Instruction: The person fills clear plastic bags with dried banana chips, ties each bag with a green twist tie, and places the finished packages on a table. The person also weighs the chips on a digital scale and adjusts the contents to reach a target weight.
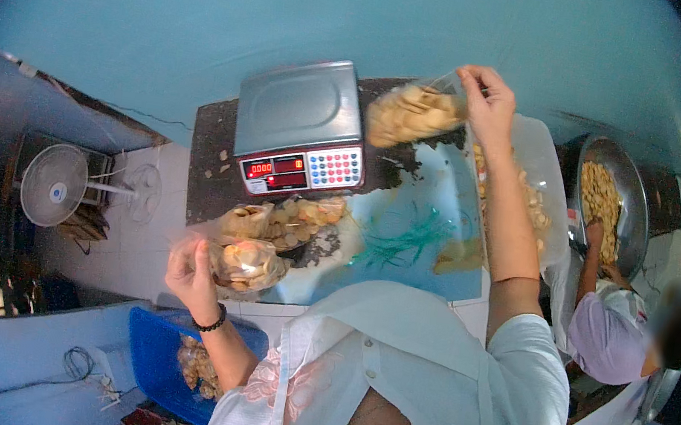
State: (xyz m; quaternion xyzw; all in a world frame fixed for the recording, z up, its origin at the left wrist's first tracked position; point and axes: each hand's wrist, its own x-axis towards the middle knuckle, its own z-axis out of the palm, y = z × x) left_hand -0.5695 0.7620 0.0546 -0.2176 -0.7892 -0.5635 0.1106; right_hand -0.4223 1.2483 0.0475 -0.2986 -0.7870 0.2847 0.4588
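My right hand grips the top of a clear plastic bag of pale yellow chips, held at the right of a digital weighing scale. The scale's steel pan carries nothing, and its red display is lit. At the lower left, my left hand pinches the gathered neck of another clear bag of chips. More filled bags lie just below the scale. Green plastic ties are spread over the blue part of the table.
A translucent tub of chips stands right of the table. Beyond it, a co-worker reaches into a large metal basin of chips. A blue plastic container with bagged chips is at lower left. A fan stands farther left.
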